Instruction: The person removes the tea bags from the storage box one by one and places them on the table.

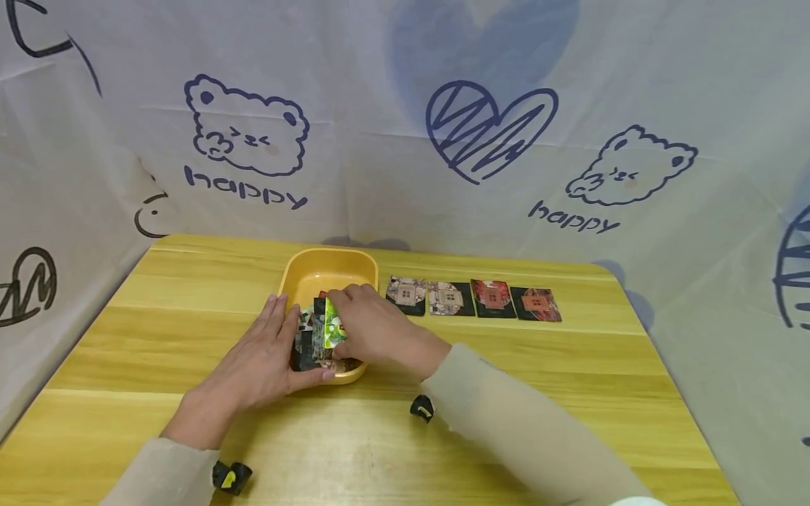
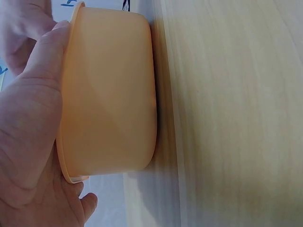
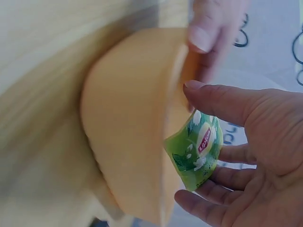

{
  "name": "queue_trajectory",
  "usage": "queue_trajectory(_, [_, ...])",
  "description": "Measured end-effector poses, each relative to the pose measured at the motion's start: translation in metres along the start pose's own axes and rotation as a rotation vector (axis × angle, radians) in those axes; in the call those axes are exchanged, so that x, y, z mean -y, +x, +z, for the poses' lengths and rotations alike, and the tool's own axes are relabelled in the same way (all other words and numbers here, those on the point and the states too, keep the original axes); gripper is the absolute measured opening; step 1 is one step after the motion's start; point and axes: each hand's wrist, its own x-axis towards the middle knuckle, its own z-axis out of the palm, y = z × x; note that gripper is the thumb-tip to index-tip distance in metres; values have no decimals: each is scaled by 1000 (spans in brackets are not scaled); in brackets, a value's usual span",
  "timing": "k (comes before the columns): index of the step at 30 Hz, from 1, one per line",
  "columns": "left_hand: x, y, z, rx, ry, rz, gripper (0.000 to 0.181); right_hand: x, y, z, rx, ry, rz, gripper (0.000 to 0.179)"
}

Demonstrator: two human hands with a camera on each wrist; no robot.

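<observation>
A yellow-orange plastic tub (image 1: 329, 258) stands on the table with several flat packets (image 1: 304, 349) inside, dark and patterned. My left hand (image 1: 262, 355) rests on its near left corner, thumb along the near rim, other fingers stretched over the left rim. The left wrist view shows the tub's outer wall (image 2: 109, 90) beside that hand. My right hand (image 1: 373, 323) reaches over the tub from the right and holds a green Lipton tea sachet (image 3: 196, 149) between thumb and fingers. In the head view, part of the green sachet (image 1: 332, 327) shows above the darker packets.
To the right of the tub, several square packets lie in a row: pale-patterned ones (image 1: 451, 299) on the left, red ones (image 1: 495, 299) on the right. A printed cloth (image 1: 380, 176) hangs behind the wooden table (image 1: 569, 393). Small black pieces (image 1: 232, 478) sit by the wrists.
</observation>
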Motion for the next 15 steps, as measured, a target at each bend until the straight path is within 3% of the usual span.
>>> queue_trajectory(7, [-1,1,1,0,-6,-17,131,-19,-20,-24,-9,63,50,95])
queue_trajectory(15, [0,1,2,6,-3,-25,135,-64,-53,-35,-83,70,70,92])
